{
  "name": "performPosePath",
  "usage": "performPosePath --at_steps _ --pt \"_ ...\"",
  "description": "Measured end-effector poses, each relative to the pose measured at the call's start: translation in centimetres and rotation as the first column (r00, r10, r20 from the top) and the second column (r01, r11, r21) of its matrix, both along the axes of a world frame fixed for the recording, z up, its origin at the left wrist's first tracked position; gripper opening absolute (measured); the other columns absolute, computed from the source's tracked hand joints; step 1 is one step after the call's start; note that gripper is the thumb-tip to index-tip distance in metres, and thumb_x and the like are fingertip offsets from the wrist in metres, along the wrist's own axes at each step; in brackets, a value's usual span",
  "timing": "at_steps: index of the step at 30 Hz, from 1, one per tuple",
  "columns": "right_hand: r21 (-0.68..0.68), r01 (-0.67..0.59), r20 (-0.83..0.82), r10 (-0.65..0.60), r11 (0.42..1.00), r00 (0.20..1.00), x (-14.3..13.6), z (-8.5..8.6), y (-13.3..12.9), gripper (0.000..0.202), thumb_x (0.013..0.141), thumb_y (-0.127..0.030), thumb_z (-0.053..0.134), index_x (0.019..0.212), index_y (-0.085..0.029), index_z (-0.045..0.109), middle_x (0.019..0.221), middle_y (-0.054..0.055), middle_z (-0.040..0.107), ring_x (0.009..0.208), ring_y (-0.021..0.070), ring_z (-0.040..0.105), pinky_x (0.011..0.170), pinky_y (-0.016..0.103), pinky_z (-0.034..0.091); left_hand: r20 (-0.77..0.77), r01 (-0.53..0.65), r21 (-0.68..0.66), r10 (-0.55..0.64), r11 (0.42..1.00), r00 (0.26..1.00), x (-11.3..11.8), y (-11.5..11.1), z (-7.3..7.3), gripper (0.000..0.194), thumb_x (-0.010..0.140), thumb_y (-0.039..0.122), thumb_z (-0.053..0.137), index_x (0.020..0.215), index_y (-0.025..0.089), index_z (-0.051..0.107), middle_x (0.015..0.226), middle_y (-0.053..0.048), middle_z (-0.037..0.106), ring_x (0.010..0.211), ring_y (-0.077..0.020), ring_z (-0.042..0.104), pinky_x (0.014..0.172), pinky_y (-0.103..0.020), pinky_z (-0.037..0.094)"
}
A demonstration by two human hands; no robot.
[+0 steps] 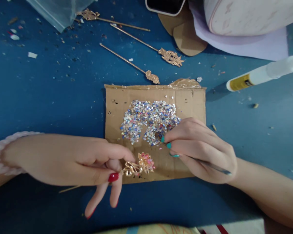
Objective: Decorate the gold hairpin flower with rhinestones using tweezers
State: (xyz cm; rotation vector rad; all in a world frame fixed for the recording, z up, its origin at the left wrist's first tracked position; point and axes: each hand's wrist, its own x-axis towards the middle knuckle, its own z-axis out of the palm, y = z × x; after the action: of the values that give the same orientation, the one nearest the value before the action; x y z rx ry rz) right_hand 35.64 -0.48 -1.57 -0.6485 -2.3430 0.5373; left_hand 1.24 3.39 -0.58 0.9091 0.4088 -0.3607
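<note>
My left hand (88,162) pinches a gold hairpin (133,168) with a pink and gold flower at its end, above the lower part of a cardboard sheet (185,104). The pin's thin stick shows below the wrist side of the hand. My right hand (202,149) is closed around a slim metal tool (216,167); its fingertips are at the lower right edge of a pile of small shiny gems (148,113), blue, silver and pink, spread on the cardboard. The tool's tip is too small to make out clearly.
Gold hairpins (171,57) lie beyond the cardboard, near a clear plastic bag (60,13). A glue bottle (261,74) is at the right. Brown cardboard pieces (189,37), a phone-like device (164,6) and a white rounded object (249,16) on purple paper are at the top right.
</note>
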Motion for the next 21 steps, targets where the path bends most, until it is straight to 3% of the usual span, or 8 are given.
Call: performPosePath --at_steps 8,14,18,21 --pt "0.001 -0.023 0.001 0.023 1.0 1.0 -0.05 0.09 0.03 0.022 0.112 0.0 0.057 0.119 -0.018 0.069 0.11 0.013 0.091 0.087 0.0211 0.085 0.081 0.04 0.071 0.031 0.022 0.022 -0.023 1.0 0.999 -0.03 0.13 -0.03 0.035 0.134 0.053 0.049 0.16 0.036 0.063 0.134 -0.011 0.095 0.09 -0.0248 0.096 0.07 -0.029 0.055" --pt "0.001 -0.016 0.002 0.016 1.0 1.0 -0.04 0.07 -0.1 0.024 0.111 0.001 0.057 0.12 -0.017 0.07 0.111 0.014 0.091 0.088 0.0216 0.085 0.083 0.04 0.071 0.043 -0.001 0.011 0.0 1.0 0.999 -0.05 0.04 -0.07 0.034 0.134 0.053 0.05 0.159 0.035 0.065 0.134 -0.011 0.096 0.09 -0.0236 0.096 0.084 -0.031 0.062" --pt "-0.017 -0.021 0.004 0.021 1.0 1.0 0.01 0.2 0.0 0.023 0.112 -0.001 0.057 0.119 -0.019 0.07 0.112 0.013 0.092 0.088 0.0208 0.086 0.083 0.04 0.073 0.033 -0.006 0.015 0.006 1.0 0.999 -0.1 0.03 -0.06 0.038 0.132 0.057 0.052 0.159 0.034 0.066 0.13 -0.011 0.096 0.087 -0.0244 0.096 0.08 -0.031 0.063" --pt "-0.014 -0.023 -0.003 0.023 1.0 1.0 0.03 0.27 0.1 0.024 0.112 -0.001 0.058 0.118 -0.02 0.07 0.11 0.012 0.091 0.088 0.0207 0.086 0.082 0.039 0.072 0.032 0.001 0.015 -0.001 1.0 0.999 -0.12 0.07 -0.07 0.037 0.132 0.058 0.053 0.159 0.035 0.066 0.132 -0.011 0.096 0.089 -0.0248 0.096 0.085 -0.032 0.065"
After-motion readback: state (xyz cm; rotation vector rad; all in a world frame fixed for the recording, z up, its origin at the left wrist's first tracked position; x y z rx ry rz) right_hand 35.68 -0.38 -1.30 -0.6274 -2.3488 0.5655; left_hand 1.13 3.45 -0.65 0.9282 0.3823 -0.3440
